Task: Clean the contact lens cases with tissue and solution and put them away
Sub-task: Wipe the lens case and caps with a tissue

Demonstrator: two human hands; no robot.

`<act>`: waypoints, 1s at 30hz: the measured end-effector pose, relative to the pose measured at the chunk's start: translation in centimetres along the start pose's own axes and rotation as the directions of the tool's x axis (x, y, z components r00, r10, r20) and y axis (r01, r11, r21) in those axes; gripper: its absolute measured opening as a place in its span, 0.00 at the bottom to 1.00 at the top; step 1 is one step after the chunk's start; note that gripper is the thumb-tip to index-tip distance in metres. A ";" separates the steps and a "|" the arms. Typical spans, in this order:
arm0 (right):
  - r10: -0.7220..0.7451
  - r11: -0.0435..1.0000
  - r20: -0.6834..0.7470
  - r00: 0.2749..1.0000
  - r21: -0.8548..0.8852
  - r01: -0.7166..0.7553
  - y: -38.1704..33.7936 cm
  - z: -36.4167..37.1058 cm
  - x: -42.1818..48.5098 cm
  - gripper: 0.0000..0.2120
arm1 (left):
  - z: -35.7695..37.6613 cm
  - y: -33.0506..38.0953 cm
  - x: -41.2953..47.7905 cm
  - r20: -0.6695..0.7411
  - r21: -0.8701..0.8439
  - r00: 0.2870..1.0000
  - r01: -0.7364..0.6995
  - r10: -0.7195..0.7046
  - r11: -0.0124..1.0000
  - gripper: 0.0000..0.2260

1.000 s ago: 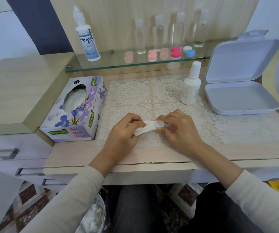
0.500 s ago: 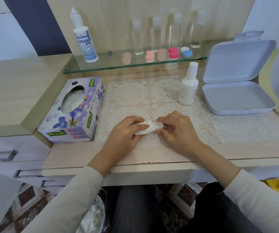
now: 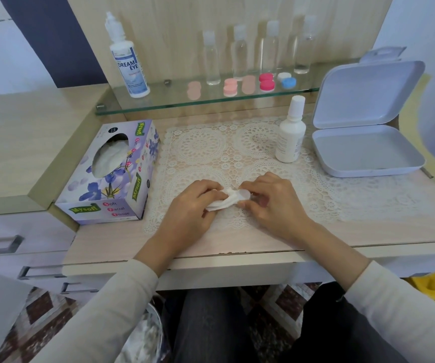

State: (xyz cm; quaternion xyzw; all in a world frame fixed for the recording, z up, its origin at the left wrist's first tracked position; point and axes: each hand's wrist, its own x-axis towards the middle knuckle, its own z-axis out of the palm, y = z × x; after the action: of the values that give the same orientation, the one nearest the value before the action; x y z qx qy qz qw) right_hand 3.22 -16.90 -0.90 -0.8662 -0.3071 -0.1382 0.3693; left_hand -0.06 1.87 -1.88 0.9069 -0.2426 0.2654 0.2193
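- Lower centre of the frame: left hand [image 3: 193, 205] had its fingers curled on the wadded tissue [image 3: 225, 203]. Right hand [image 3: 271, 203] pinched a small white lens case [image 3: 245, 194] that touched the tissue, just over the lace mat [image 3: 203, 148].
- I judged the case light, hard and slick when wet, so I'd grip it by the rim. The tissue was soft and would tear easily.
- Mid frame: tissue box [image 3: 111, 174] at left; white bottle [image 3: 289, 132] and open grey box [image 3: 365, 150] at right, both apart from the hands.
- Upper frame: spare cases [image 3: 266, 82] on the glass shelf [image 3: 158, 100]; the bottle stood in front of that reach.
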 end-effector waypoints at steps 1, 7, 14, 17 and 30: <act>0.000 1.000 0.000 1.000 -0.004 0.000 0.0 0.0 0.0 0.04 | 0.0 0.0 0.0 0.001 0.016 1.000 -0.009 0.009 1.000 0.08; -0.008 1.000 0.029 1.000 -0.028 0.009 0.0 0.1 0.1 0.04 | 0.0 -0.1 0.0 -0.014 0.045 1.000 -0.012 0.013 0.999 0.10; -0.003 1.000 0.030 1.000 -0.017 0.003 0.0 0.1 0.1 0.04 | -0.2 0.0 0.0 -0.045 0.034 0.999 -0.002 0.004 0.999 0.04; 0.024 0.999 0.025 0.999 -0.027 -0.024 0.0 0.1 0.1 0.04 | -0.5 0.1 0.0 -0.081 -0.023 0.996 0.020 -0.022 1.000 0.04; 0.142 0.988 -0.067 0.988 0.072 -0.137 -0.9 -0.6 -0.1 0.09 | -2.7 3.5 2.8 0.177 -0.647 0.804 0.530 -0.568 0.548 0.06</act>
State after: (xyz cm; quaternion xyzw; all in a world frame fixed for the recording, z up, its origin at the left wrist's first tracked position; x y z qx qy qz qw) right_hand 2.55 -16.87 -0.03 -0.8672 -0.2366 -0.1326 0.4177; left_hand -0.91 -0.42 2.76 0.7875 -0.0196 0.1021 0.6074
